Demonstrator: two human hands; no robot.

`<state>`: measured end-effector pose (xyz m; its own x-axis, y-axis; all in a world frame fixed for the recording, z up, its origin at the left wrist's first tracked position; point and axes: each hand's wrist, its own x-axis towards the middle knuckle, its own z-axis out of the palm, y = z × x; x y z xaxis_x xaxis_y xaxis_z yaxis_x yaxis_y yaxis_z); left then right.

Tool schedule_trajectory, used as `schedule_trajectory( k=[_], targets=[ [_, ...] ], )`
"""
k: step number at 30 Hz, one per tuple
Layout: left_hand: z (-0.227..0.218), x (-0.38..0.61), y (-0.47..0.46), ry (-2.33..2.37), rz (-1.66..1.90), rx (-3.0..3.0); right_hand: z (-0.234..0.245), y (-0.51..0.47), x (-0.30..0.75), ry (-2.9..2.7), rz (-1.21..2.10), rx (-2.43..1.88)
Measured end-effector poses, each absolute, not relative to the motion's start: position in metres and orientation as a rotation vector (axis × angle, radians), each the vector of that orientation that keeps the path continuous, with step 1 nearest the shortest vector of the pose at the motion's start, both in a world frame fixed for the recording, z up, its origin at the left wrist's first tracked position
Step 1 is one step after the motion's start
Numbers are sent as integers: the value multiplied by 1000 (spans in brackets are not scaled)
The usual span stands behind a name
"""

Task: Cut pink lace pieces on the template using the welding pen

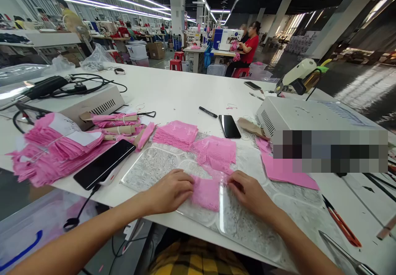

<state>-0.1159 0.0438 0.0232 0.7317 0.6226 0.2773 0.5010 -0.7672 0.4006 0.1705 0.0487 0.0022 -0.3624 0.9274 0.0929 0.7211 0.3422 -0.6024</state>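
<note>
pink cloth pinched from both sides

forearms slanted inward: the left hand gripped the pink cloth's left edge, the right hand pinched its lacy far-right edge. it lay between them, nearly square, long axis unclear, lacy part pointing beyond the fingertips.

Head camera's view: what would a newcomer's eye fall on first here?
Probably the small bright pink piece of fabric between the left hand and right hand, on a glossy grey mat, with a pink stack just beyond. A bigger pink bundle lies at the left, beside a black phone. Past the white table, someone in red sits at a blue-and-white machine.
</note>
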Motion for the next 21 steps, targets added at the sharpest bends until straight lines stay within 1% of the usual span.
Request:
schedule_trajectory(
  k=[4, 9, 13, 16, 19, 21],
  targets=[
    [21, -98, 68, 891, 602, 2698, 12, 50, 179, -2137, 734, -1448],
    [2, -76, 103, 882, 507, 2777, 19, 38, 194, -2069, 830, -1510],
    [-9, -84, 116, 1033, 529, 2774, 14, 18, 216, -2120, 768, -1574],
    [-6, -92, 112, 1079, 557, 2771, 15, 7, 227, -2127, 673, -1607],
    [5, -90, 93, 966, 551, 2799, 22, 9, 219, -2092, 533, -1557],
    [13, -87, 72, 849, 544, 2821, 28, 16, 202, -2115, 517, -1492]
  ],
)
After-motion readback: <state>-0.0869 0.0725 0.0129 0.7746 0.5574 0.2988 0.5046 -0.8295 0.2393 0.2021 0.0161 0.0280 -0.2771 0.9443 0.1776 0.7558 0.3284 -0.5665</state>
